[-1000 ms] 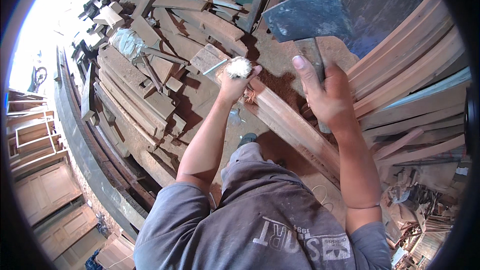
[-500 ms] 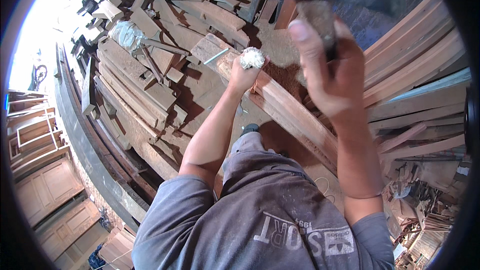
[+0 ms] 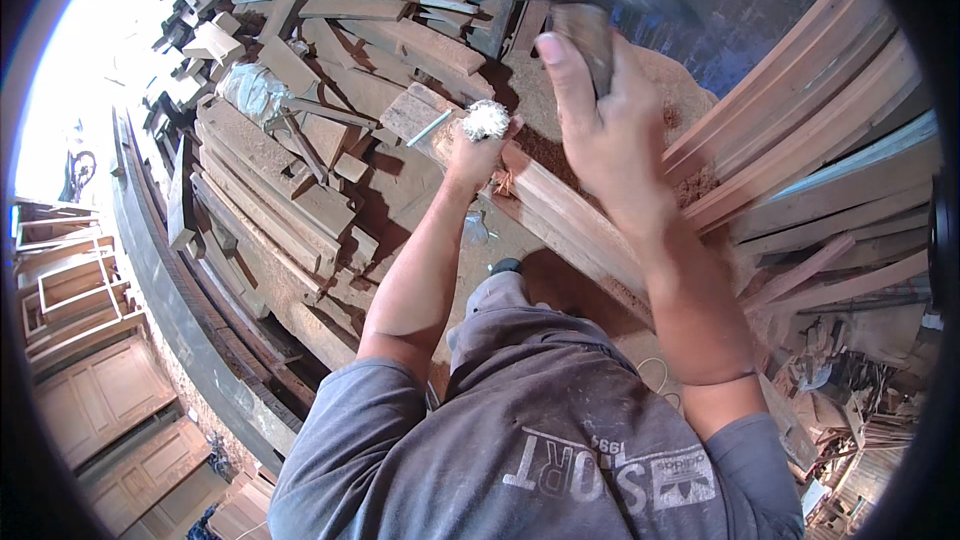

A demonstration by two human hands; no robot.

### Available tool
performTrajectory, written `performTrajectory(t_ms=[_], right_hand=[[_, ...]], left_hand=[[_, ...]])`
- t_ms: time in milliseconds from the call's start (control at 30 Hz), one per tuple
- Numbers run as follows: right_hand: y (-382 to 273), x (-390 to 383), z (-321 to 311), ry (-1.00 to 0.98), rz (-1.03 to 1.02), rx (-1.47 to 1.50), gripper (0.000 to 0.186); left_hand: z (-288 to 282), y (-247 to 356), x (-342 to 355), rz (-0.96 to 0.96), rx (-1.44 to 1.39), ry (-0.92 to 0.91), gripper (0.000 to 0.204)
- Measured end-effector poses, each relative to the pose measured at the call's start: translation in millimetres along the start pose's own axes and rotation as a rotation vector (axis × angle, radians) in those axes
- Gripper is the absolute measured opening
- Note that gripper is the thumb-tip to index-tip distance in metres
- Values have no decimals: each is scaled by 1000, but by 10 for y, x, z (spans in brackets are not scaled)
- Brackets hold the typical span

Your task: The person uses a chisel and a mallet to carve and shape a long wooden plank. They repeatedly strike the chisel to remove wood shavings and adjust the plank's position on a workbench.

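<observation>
My left hand (image 3: 470, 156) is wrapped round an upright chisel (image 3: 486, 119), whose frayed, whitish handle end faces up. Its blade is hidden below my fist. Under it lies a long wooden beam (image 3: 575, 215), with curled reddish shavings (image 3: 502, 181) beside my hand. Up and to the right, my right hand (image 3: 615, 145) grips the wooden handle of a mallet (image 3: 585, 38), thumb along the handle. The mallet's big dark head is raised and blurred at the top edge. A thin pale green stick (image 3: 430, 128) rests on the beam's far end.
Stacked timber (image 3: 270, 175) and offcuts fill the left side. Long curved boards (image 3: 800, 130) lean at the right. Sawdust (image 3: 545, 90) covers the ground beyond the beam. Panelled doors (image 3: 110, 390) stand at the lower left, and scrap wood (image 3: 850, 420) lies at the lower right.
My right hand has shifted left with the mallet, still raised, bringing it nearer the chisel. The left hand keeps its hold on the chisel. The whole view has shifted slightly.
</observation>
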State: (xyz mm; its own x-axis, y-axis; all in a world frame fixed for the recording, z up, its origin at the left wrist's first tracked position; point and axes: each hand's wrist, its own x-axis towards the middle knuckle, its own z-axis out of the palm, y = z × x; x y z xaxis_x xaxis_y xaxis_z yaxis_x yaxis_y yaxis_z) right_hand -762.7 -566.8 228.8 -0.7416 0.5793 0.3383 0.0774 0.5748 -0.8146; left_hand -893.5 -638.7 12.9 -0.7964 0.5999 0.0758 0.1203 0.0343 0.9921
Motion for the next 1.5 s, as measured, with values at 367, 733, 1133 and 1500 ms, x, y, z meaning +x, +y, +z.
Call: performTrajectory(t_ms=[367, 733, 1133, 1500], right_hand=[[850, -326, -105, -322, 291, -369, 59], [494, -427, -313, -210, 166, -226, 54], [-121, -170, -299, -206, 150, -206, 51], [223, 4, -70, -270, 25, -392, 64]], left_hand=[[3, -156, 237, -47, -63, -202, 15], [93, -92, 163, -15, -117, 39, 14], [218, -150, 35, 84, -114, 129, 20], [208, -269, 4, -24, -254, -24, 13]])
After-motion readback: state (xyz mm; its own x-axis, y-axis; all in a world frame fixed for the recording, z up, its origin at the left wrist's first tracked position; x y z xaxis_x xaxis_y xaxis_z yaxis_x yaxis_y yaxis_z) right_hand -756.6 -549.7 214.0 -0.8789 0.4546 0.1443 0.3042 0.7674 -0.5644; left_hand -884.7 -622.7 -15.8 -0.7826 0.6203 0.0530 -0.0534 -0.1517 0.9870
